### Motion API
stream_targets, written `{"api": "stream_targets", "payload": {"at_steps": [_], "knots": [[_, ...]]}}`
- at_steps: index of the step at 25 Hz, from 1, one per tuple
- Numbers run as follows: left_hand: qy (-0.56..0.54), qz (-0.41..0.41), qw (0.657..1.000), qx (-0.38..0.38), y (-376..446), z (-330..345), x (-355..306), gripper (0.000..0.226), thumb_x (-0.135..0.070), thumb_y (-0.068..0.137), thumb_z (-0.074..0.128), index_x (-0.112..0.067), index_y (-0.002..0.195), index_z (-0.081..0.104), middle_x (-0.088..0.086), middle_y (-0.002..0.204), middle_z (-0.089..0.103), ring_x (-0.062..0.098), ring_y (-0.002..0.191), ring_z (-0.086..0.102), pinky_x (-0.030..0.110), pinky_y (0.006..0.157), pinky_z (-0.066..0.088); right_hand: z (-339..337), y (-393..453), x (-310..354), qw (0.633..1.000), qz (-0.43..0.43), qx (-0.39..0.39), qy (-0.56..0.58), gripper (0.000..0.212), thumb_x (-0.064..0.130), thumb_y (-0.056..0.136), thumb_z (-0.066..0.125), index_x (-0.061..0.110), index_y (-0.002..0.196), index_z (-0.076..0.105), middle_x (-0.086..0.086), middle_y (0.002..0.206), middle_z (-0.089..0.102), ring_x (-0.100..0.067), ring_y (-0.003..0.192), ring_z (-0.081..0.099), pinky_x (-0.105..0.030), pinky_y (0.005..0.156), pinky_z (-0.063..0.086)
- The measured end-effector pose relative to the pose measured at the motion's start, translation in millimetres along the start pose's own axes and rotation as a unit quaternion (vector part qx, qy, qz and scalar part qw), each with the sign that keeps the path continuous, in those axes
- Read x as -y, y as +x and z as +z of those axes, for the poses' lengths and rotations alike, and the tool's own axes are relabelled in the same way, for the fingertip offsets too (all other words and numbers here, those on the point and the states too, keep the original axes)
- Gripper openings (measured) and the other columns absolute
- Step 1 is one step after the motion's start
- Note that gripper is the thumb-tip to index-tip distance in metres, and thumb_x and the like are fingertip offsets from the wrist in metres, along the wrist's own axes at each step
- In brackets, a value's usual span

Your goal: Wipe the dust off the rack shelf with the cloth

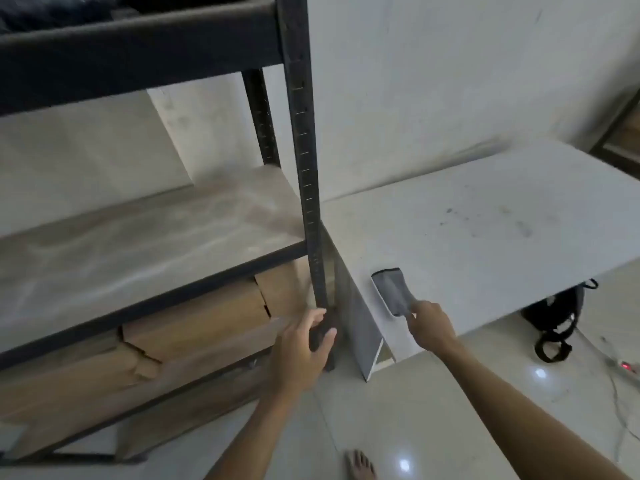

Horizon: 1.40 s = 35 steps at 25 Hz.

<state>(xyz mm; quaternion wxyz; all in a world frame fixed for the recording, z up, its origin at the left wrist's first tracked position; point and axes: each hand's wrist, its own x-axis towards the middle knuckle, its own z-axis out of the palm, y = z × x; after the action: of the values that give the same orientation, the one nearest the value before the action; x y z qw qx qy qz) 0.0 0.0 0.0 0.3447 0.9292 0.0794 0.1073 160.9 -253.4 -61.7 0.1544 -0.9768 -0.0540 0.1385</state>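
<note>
A bare foot (pixel 361 465) stands on the tiled floor (pixel 433 427) at the bottom edge of the head view, nearest the camera, with both forearms reaching up and away from it.

The left hand (pixel 301 344) wraps the dark front post (pixel 306 188) of the rack low down, fingers (pixel 327 336) curled round the metal, apparently as a brace. The right hand (pixel 431 323) is further right, its fingers closed in a pinch on the near end of the grey cloth (pixel 391 289). The cloth lies on the white worktop (pixel 485 230) just beside the post, near that worktop's front left corner, its long axis running away from the hand and slightly leftward.

The dusty rack shelf (pixel 145 244) lies to the left of the cloth, on the far side of the post and about level with the worktop. So the coming move is probably a leftward carry round the post, made by the right hand, which already has the cloth. No wiping has begun.
</note>
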Motion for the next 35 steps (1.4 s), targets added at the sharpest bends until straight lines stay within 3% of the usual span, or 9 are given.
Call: {"api": "stream_targets", "payload": {"at_steps": [7, 14, 17, 20, 23, 25, 28, 31, 35], "knots": [[-0.004, -0.150, 0.988, 0.045, 33, 29, 5, 0.028, -0.053, 0.098, 0.056, -0.043, 0.124, 0.058, -0.026, 0.107, 0.066, -0.006, 0.104, 0.061, 0.018, 0.084, 0.048, 25, 87, 18, 0.998, 0.014, 0.056, -0.015, 0.030, 0.029, 0.097, 0.063, 0.003, 0.112, 0.062, -0.015, 0.115, 0.066, -0.034, 0.105, 0.067, -0.037, 0.080, 0.054], [-0.145, -0.217, 0.959, 0.112, 61, 23, -18, 0.029, -0.039, 0.098, 0.062, -0.032, 0.126, 0.064, -0.017, 0.109, 0.071, 0.000, 0.103, 0.066, 0.035, 0.098, 0.058, -6, 84, 13, 0.997, 0.012, -0.002, 0.079, 0.010, 0.005, 0.088, 0.054, 0.006, 0.078, 0.053, -0.011, 0.080, 0.063, -0.022, 0.063, 0.054, -0.044, 0.063, 0.055], [-0.278, -0.299, 0.898, 0.164, 85, 29, -38, 0.043, -0.044, 0.097, 0.066, -0.027, 0.136, 0.059, -0.012, 0.120, 0.068, 0.008, 0.113, 0.066, 0.041, 0.107, 0.054, -45, 48, 17, 0.984, -0.069, -0.090, 0.139, 0.018, 0.005, 0.089, 0.062, 0.014, 0.078, 0.051, 0.003, 0.073, 0.054, -0.016, 0.061, 0.052, -0.034, 0.050, 0.040], [-0.446, -0.346, 0.802, 0.197, 104, 28, -64, 0.042, -0.049, 0.095, 0.067, -0.023, 0.127, 0.061, 0.004, 0.128, 0.069, 0.022, 0.118, 0.067, 0.042, 0.107, 0.054, -72, 8, 34, 0.963, -0.195, -0.120, 0.142, 0.017, 0.005, 0.083, 0.073, 0.016, 0.093, 0.066, 0.007, 0.081, 0.056, -0.015, 0.069, 0.054, -0.022, 0.057, 0.037], [-0.548, -0.369, 0.741, 0.115, 110, 20, -73, 0.040, -0.032, 0.086, 0.081, -0.015, 0.119, 0.066, 0.015, 0.119, 0.074, 0.031, 0.111, 0.072, 0.049, 0.101, 0.058, -74, -17, 55, 0.937, -0.323, -0.082, 0.101, 0.038, 0.017, 0.081, 0.079, 0.029, 0.115, 0.071, 0.015, 0.098, 0.060, -0.008, 0.088, 0.053, -0.022, 0.074, 0.038], [-0.562, -0.400, 0.723, 0.045, 101, 14, -66, 0.040, -0.019, 0.084, 0.082, -0.011, 0.120, 0.066, 0.014, 0.112, 0.076, 0.032, 0.106, 0.073, 0.049, 0.095, 0.061, -69, -24, 68, 0.928, -0.346, -0.060, 0.125, 0.036, 0.034, 0.083, 0.078, 0.044, 0.117, 0.069, 0.024, 0.112, 0.056, 0.000, 0.105, 0.046, -0.025, 0.084, 0.035], [-0.614, -0.423, 0.665, -0.048, 74, -2, -46, 0.039, -0.006, 0.089, 0.074, -0.007, 0.126, 0.062, 0.019, 0.117, 0.073, 0.036, 0.110, 0.071, 0.047, 0.082, 0.064, -63, -35, 102, 0.905, -0.246, 0.047, 0.344, 0.032, 0.045, 0.079, 0.084, 0.041, 0.108, 0.072, 0.019, 0.121, 0.057, 0.001, 0.115, 0.054, -0.018, 0.089, 0.047], [-0.658, -0.434, 0.604, -0.113, 46, -24, -21, 0.038, -0.007, 0.089, 0.071, -0.004, 0.126, 0.063, 0.022, 0.116, 0.075, 0.039, 0.110, 0.071, 0.045, 0.076, 0.064, -49, -38, 139, 0.832, -0.153, 0.192, 0.498, 0.040, 0.023, 0.073, 0.091, 0.019, 0.108, 0.071, -0.006, 0.114, 0.069, -0.021, 0.098, 0.073, -0.034, 0.069, 0.063], [-0.553, -0.495, 0.660, -0.117, 17, -66, 8, 0.040, -0.027, 0.081, 0.085, -0.006, 0.112, 0.072, 0.016, 0.108, 0.078, 0.033, 0.102, 0.074, 0.040, 0.074, 0.063, -38, -39, 174, 0.822, -0.226, 0.268, 0.449, 0.059, 0.005, 0.061, 0.098, 0.019, 0.112, 0.070, 0.003, 0.105, 0.074, -0.020, 0.098, 0.072, -0.031, 0.074, 0.061]]}}
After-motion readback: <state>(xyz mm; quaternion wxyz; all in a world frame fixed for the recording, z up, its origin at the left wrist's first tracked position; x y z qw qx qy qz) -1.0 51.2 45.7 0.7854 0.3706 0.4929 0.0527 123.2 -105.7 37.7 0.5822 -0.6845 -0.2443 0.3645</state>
